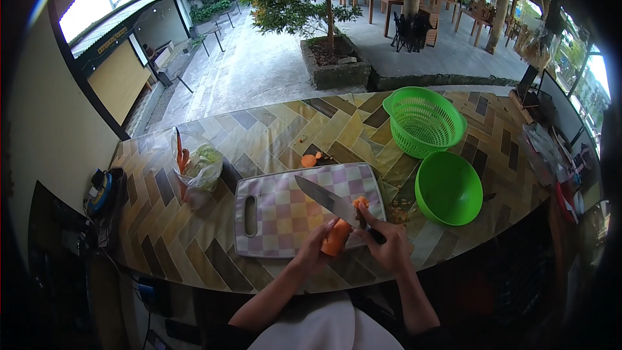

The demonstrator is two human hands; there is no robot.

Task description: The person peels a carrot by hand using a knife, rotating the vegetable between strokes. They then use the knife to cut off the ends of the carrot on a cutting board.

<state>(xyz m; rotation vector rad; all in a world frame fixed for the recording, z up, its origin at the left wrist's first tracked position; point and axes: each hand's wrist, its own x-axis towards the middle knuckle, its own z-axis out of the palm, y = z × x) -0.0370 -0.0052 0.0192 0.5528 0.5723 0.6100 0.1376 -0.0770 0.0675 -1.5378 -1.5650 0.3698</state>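
My left hand (313,246) is closed around a thick piece of carrot (336,238) near the front edge of the checkered cutting board (272,185). In my right hand (389,246) is a kitchen knife (324,199), gripped by its dark handle, its broad blade pointing up and left across the board. Some small orange carrot bits (360,201) show beside the blade, close to my right fingers. Behind the board's far edge lie a carrot end (308,161) and smaller scraps. Part of the held carrot is hidden by my fingers and the knife.
A green colander (424,120) and a green bowl (449,188) stand right of the board. At the left, a clear plastic bag (202,167) holds carrots and a pale green vegetable. Plastic packages (551,159) lie at the table's right end. Beyond the table stands a tree planter (337,74).
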